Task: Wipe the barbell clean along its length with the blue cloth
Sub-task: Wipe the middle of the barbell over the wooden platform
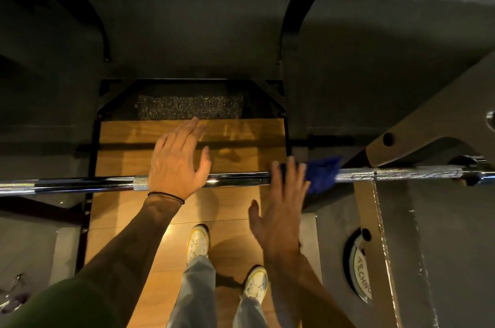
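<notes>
The chrome barbell (241, 179) runs level across the view at waist height, with knurled sections at the right and near my left wrist. A blue cloth (322, 173) is draped over the bar right of centre. My left hand (176, 161) lies flat over the bar with fingers stretched forward, gripping nothing. My right hand (281, 207) is spread flat just below the bar, and its fingertips reach the cloth's left edge without closing around it.
A beige rack upright (385, 247) carries the bar's right end, with a round weight plate (360, 268) beside it. Below lies a wooden platform (128, 145), where my feet in white shoes (198, 243) stand. Black curved frame arms (292, 14) rise beyond it.
</notes>
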`<state>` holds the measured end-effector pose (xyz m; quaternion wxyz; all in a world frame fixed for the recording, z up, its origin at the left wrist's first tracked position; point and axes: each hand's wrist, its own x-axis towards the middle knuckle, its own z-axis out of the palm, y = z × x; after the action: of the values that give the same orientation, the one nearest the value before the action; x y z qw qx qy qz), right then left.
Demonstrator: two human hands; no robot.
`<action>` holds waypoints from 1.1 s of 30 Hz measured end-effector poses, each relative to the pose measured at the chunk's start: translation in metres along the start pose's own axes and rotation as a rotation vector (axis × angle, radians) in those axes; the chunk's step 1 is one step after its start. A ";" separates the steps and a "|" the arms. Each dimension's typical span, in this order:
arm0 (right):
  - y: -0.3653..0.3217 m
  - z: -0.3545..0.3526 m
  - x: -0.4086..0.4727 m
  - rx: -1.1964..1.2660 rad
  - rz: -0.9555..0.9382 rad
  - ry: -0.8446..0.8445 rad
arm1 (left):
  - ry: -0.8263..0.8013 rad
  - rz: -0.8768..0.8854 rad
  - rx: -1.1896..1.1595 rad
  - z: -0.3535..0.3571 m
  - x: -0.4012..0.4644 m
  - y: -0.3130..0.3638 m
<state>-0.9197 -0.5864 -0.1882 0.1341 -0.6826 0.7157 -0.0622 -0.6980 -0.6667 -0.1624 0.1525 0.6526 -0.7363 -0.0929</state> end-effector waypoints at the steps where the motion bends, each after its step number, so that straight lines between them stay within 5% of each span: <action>1: 0.006 -0.002 0.000 -0.037 -0.174 -0.030 | 0.005 -0.011 -0.016 -0.001 0.001 0.000; 4: 0.064 -0.017 0.008 -0.090 -0.384 -0.017 | 0.000 -0.010 -0.029 -0.001 0.000 0.000; 8: 0.037 -0.015 0.001 0.122 0.021 0.019 | -0.004 -0.006 -0.026 0.001 0.001 -0.002; 13: 0.040 -0.014 -0.006 -0.018 -0.373 -0.010 | 0.013 -0.019 -0.032 0.000 0.000 0.000; 16: 0.074 -0.023 0.000 0.089 -0.090 0.074 | 0.032 0.007 -0.023 0.000 0.000 -0.001; 19: 0.030 -0.014 0.003 0.211 0.121 0.084 | 0.012 0.056 0.021 0.002 0.000 -0.003; 21: 0.004 -0.004 -0.003 0.080 -0.065 0.020 | -0.033 0.156 0.056 0.002 -0.001 -0.003; 24: 0.032 -0.009 0.004 -0.062 -0.342 0.016 | -0.097 0.570 0.172 0.008 -0.010 -0.008; 27: 0.075 -0.018 0.011 0.030 -0.125 0.129 | -0.173 0.763 0.271 0.013 -0.014 -0.013; 31: 0.050 -0.018 0.014 0.250 0.160 0.168 | -0.180 0.673 0.230 0.018 -0.022 -0.013; 33: 0.013 -0.012 0.005 0.211 0.083 0.110 | -0.170 0.560 0.213 0.019 -0.030 -0.004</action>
<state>-0.9355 -0.5920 -0.1812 0.1680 -0.6301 0.7390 -0.1688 -0.6982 -0.6386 -0.1848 0.0408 0.4265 -0.9033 -0.0239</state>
